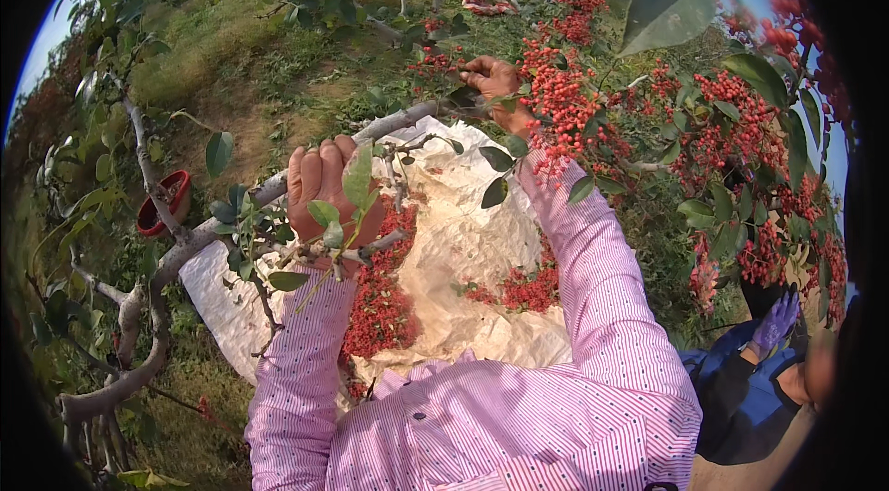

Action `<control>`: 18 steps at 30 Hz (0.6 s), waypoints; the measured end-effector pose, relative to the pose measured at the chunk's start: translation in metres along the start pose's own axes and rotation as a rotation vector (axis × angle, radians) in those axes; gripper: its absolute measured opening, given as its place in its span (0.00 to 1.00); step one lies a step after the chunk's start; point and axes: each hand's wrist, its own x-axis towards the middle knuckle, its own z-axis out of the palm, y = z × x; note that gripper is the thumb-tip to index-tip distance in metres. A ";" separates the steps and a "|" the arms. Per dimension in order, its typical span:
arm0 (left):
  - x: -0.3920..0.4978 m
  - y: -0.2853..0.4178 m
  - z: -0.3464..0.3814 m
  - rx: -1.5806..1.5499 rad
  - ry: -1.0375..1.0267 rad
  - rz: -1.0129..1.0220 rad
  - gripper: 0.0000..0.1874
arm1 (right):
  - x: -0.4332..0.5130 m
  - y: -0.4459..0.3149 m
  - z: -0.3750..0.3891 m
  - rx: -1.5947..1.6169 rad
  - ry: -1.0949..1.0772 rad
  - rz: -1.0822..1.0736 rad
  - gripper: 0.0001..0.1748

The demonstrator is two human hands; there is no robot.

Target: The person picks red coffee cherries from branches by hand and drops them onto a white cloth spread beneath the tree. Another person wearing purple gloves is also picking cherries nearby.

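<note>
My left hand point(326, 189) is wrapped around a thick grey tree branch point(396, 121), its fingers curled over the top. Farther out, the thumb and fingers of my right hand point(496, 89) pinch together at the edge of a small cluster of red berries point(434, 62); the exact grip is partly hidden. Larger red berry clusters point(559, 91) hang just right of that hand, in front of the wrist. Below both arms a whitish sheet point(479, 213) is spread out, with a long heap of picked red berries point(382, 310) and a smaller pile point(531, 288) on it.
Leafy twigs point(340, 241) stick up around my left wrist. A red bowl point(167, 203) sits beyond the branch at left. More berry-laden boughs point(736, 123) fill the right side. At lower right is another person with a purple glove point(774, 324). A red-and-white bag point(486, 1) lies on the grass.
</note>
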 end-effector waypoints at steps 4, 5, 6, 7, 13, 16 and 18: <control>-0.002 0.000 0.002 0.027 0.001 0.000 0.24 | 0.002 0.004 -0.007 -0.027 0.043 0.004 0.10; -0.002 0.000 0.002 0.032 -0.010 0.002 0.24 | 0.006 0.004 -0.004 0.027 0.077 -0.021 0.12; -0.002 0.000 0.001 0.037 -0.023 0.003 0.24 | 0.010 0.004 -0.001 0.041 0.118 -0.022 0.13; -0.002 0.000 0.001 0.041 -0.032 0.000 0.24 | 0.013 0.004 0.004 0.056 0.154 -0.030 0.13; 0.000 0.001 -0.003 0.040 -0.015 0.018 0.22 | 0.035 -0.023 0.017 0.174 -0.106 -0.105 0.15; 0.001 0.001 -0.003 0.020 -0.008 0.017 0.22 | 0.041 -0.042 0.024 -0.025 -0.090 -0.063 0.15; 0.001 0.002 -0.002 0.007 -0.005 -0.003 0.21 | 0.041 -0.052 0.030 -0.159 -0.025 -0.176 0.14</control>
